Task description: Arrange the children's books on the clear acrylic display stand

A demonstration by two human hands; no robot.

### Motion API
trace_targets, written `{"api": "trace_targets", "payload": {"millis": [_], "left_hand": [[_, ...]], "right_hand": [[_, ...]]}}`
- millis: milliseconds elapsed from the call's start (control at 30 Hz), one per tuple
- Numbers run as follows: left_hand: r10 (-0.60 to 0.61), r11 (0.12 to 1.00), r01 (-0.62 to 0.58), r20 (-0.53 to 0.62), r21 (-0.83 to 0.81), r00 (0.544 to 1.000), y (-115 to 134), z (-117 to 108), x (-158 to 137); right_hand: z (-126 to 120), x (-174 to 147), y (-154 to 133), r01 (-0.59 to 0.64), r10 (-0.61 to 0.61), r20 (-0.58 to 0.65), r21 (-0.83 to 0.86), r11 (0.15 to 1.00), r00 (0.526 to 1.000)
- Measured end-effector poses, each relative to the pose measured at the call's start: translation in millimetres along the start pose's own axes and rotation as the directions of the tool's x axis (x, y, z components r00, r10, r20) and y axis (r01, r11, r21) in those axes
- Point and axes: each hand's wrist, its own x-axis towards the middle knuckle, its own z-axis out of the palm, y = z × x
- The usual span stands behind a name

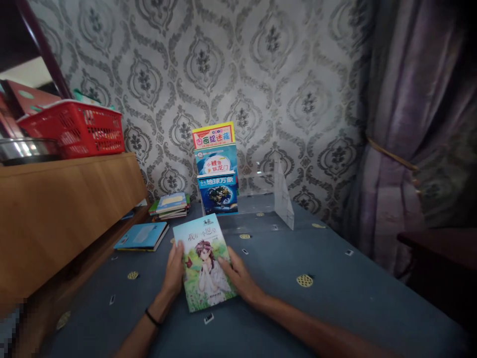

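Note:
A green-covered book (203, 261) with a drawn girl on its front is held over the blue cloth (316, 308). My left hand (174, 271) grips its left edge, thumb on the cover. My right hand (238, 276) holds the right edge, fingers lying on the cover. Behind it a clear acrylic stand (281, 196) carries three upright books (216, 169), tiered one behind another against the wall.
A blue book (143, 236) lies flat at the left, with a small pile of books (171, 205) behind it. A wooden cabinet (67, 214) at the left bears a red basket (80, 127) and a metal bowl (26, 149). A purple curtain (417, 124) hangs at the right.

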Motion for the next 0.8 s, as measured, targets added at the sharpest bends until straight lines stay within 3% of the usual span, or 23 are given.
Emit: {"api": "trace_targets", "payload": {"millis": [67,133,233,333,533,667,800], "left_hand": [[0.021,0.999,-0.019,0.054,-0.033,0.998,1.2,8.1,-8.2],[0.024,0.999,-0.016,0.179,-0.041,0.984,2.3,14.6,-15.5],[-0.020,0.999,0.030,0.372,-0.020,0.928,3.2,18.2,-21.5],[-0.076,0.996,0.084,0.451,0.003,0.889,3.7,15.3,-21.4],[-0.200,0.978,0.207,0.473,0.038,0.858,1.2,2.5,-13.2],[-0.311,0.944,0.331,0.374,0.010,0.874,-6.6,-9.5,-3.4],[-0.397,0.902,0.429,0.287,-0.054,0.872,-11.9,-29.9,6.9]], "right_hand": [[-5.7,3.4,4.5,-0.008,0.006,-0.051,-0.036,0.999,0.999],[-10.6,7.3,10.0,-0.033,0.028,-0.101,-0.049,0.998,0.995],[-15.8,11.7,16.0,-0.085,0.078,-0.174,-0.035,0.996,0.982],[-18.2,12.4,17.0,-0.108,0.102,-0.220,-0.014,0.994,0.970],[-15.0,8.3,15.9,-0.103,0.100,-0.231,0.000,0.995,0.968],[-10.8,6.1,16.5,-0.101,0.109,-0.176,0.053,0.993,0.978],[-8.2,0.5,10.7,-0.077,0.079,-0.032,0.068,0.995,0.996]]}}
